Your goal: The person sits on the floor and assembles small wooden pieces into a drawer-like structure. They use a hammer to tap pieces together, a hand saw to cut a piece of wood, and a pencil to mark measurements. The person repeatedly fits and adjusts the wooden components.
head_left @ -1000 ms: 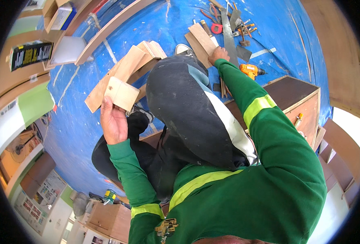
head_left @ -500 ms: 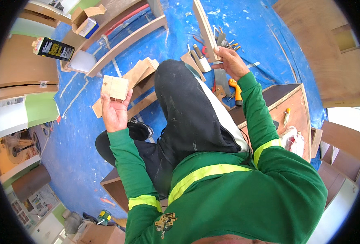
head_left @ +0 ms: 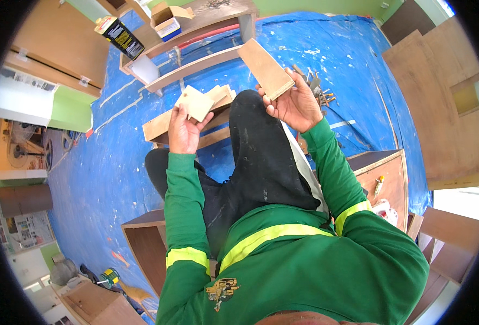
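Observation:
Pinched in my left hand (head_left: 184,132) is a small, pale, square plywood piece (head_left: 200,104), held above the left side of my lap. My right hand (head_left: 300,106) grips the near end of a longer rectangular wooden board (head_left: 265,66), its broad face toward me and its far end pointing up and left. The two wooden pieces are apart. Just beyond the square piece, a stack of cut boards (head_left: 155,127) lies on the floor, partly hidden by my left hand and my knee.
Blue sheeting (head_left: 104,189) covers the floor. Ahead stands a low wooden frame (head_left: 196,67) bearing a black can (head_left: 121,39) and an open carton (head_left: 166,24). Hand tools (head_left: 321,92) lie past my right hand. A wooden cabinet (head_left: 391,168) stands at my right, a large panel (head_left: 429,130) beyond it.
The board in my right hand has turned from edge-on to show its broad face and come closer to the square piece. The square piece has tilted in my left hand. My view has shifted.

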The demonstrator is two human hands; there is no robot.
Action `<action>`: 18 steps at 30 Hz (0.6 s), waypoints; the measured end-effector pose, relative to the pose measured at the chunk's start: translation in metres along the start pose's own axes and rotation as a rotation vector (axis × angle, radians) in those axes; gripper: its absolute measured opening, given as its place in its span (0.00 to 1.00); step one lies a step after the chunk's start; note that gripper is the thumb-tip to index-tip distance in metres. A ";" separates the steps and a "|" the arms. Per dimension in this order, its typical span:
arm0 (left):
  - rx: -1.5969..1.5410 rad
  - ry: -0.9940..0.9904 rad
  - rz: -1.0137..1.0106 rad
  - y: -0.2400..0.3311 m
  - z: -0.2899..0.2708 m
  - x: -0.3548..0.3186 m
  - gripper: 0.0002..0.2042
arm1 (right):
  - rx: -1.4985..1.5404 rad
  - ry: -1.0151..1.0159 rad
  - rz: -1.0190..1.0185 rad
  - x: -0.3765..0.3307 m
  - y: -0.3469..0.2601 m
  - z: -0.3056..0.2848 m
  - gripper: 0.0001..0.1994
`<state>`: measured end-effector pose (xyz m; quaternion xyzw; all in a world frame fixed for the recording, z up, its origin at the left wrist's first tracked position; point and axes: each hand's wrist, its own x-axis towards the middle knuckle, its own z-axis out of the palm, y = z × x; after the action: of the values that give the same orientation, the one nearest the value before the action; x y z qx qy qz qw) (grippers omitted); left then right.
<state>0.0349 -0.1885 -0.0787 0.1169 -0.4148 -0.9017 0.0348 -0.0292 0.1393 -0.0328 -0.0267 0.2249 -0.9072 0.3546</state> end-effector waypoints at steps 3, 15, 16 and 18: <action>-0.003 -0.034 -0.005 -0.003 0.004 0.003 0.16 | 0.014 0.003 0.040 0.005 0.008 0.010 0.36; 0.128 -0.118 0.001 0.007 0.020 -0.013 0.37 | -1.220 0.219 -0.078 0.047 0.045 0.062 0.36; 0.121 -0.146 -0.012 0.009 0.024 -0.016 0.40 | -1.477 0.200 -0.234 0.052 0.056 0.063 0.35; 0.050 -0.202 -0.033 0.006 0.023 -0.018 0.40 | -1.970 0.154 -0.588 0.052 0.082 0.070 0.35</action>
<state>0.0469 -0.1720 -0.0564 0.0333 -0.4367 -0.8986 -0.0250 -0.0021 0.0249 -0.0103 -0.3011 0.8753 -0.3706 -0.0760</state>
